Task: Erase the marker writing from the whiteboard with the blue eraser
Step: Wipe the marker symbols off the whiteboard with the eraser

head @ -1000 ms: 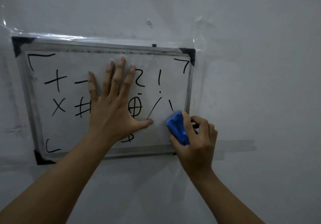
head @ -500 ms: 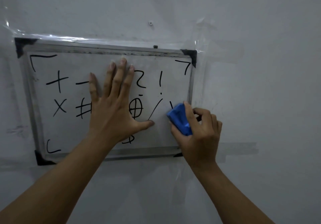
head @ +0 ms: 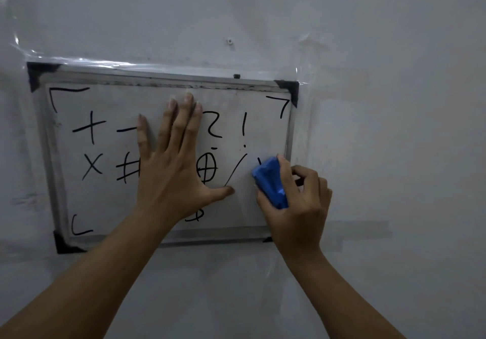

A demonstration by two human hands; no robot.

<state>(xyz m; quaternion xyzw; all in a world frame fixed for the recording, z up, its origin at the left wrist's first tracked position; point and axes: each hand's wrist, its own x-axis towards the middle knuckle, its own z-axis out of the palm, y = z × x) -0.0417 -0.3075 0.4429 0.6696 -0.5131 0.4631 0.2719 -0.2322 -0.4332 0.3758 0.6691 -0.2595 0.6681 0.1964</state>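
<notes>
A small metal-framed whiteboard (head: pixel 110 201) is taped to a grey wall and carries black marker writing (head: pixel 90 129): plus, minus, cross, hash, circled cross, slash, exclamation mark and corner brackets. My left hand (head: pixel 171 170) lies flat on the middle of the board with fingers spread, hiding some marks. My right hand (head: pixel 299 201) grips the blue eraser (head: pixel 269 180) and presses it on the board's right side, next to the slash and over most of a short stroke near the frame.
Clear tape (head: pixel 79 61) runs over the board's top edge and shines. A small screw (head: pixel 229 41) sits in the wall above the board. Bare grey wall (head: pixel 394 128) surrounds the board, with a darker band (head: pixel 363 232) to the right.
My right hand has slid the eraser upward along the board's right side, from the lower right corner toward the short stroke. The left hand has stayed flat in place.
</notes>
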